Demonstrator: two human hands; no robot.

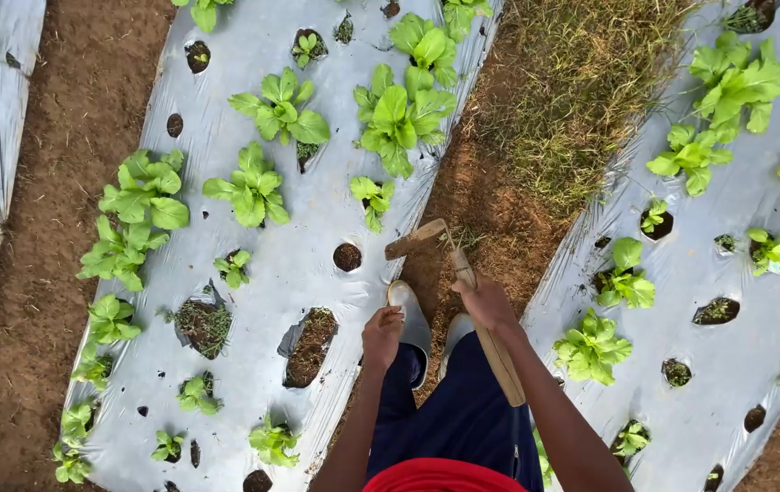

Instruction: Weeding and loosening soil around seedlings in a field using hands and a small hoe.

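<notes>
- Currently my right hand (488, 305) grips a hoe (463, 273); my left hand (382, 335) hangs loosely closed, holding nothing.
- Risk: a stray swing could tear the plastic (299, 264) or hit my boot (408, 314).

Daylight fell evenly over an outdoor vegetable plot. Silver plastic mulch sheets (299, 264) covered raised beds running from six toward twelve o'clock, pierced by round planting holes (347, 257), some showing bare soil. Leafy green seedlings (253, 187) grew through many of them. Brown earth furrows (53, 228) lay between the beds, and at one o'clock dry grass (572, 100) spread across the furrow.
</notes>
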